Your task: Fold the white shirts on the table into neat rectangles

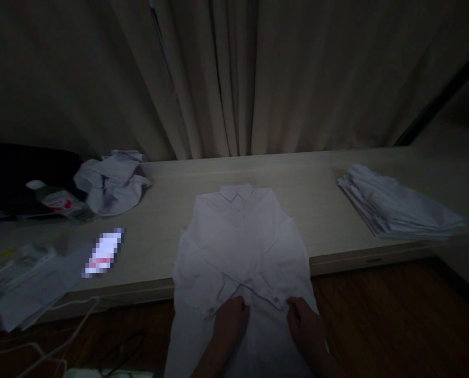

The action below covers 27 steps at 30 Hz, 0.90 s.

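Observation:
A white collared shirt [240, 241] lies face down on the pale table [321, 210], collar at the far side, both sleeves folded across the back, its hem hanging over the near edge. My left hand [230, 317] rests on the lower part of the shirt beside a sleeve cuff, fingers curled on the cloth. A little to the right, my right hand [305, 323] presses on the fabric by the other cuff. In the dim light I cannot make out whether either hand pinches the cloth.
A stack of folded white shirts [395, 207] sits at the right. A crumpled white garment [112, 181] and a plastic bottle [59, 199] lie at the left, with clear bags [17, 278] and cables [61, 336]. Curtains [234, 79] hang behind. A wood floor [395, 320] lies below.

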### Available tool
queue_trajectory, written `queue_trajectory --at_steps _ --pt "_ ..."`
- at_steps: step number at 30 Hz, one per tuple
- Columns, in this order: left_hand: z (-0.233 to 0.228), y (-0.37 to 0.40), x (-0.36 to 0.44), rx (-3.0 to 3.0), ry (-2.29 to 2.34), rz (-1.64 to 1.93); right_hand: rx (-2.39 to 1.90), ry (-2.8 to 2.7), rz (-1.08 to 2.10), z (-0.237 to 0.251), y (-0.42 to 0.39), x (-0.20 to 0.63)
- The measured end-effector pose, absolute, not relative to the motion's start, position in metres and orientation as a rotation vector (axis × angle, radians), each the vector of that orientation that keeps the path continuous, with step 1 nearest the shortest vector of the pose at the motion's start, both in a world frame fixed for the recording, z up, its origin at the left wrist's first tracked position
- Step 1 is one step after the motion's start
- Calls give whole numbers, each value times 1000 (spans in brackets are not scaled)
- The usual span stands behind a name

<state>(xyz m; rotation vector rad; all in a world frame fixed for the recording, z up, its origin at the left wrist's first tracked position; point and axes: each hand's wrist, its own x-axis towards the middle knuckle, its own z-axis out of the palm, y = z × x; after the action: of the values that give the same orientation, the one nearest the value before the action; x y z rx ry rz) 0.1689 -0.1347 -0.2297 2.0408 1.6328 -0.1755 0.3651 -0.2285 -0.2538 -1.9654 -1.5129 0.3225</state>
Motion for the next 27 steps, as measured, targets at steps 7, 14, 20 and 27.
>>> queue_trajectory --at_steps 7,14,20,27 --pt "-228 -134 166 2049 1662 -189 -1973 -1547 320 -255 -229 368" --pt "-228 -133 168 2043 1649 -185 -1971 -1583 290 -260 -229 370" --pt "-228 -134 170 2059 1651 -189 -1973 -1576 277 -258 -229 369" --pt "-225 -134 170 2072 1643 -205 -2004 -1547 305 -255 -229 368"
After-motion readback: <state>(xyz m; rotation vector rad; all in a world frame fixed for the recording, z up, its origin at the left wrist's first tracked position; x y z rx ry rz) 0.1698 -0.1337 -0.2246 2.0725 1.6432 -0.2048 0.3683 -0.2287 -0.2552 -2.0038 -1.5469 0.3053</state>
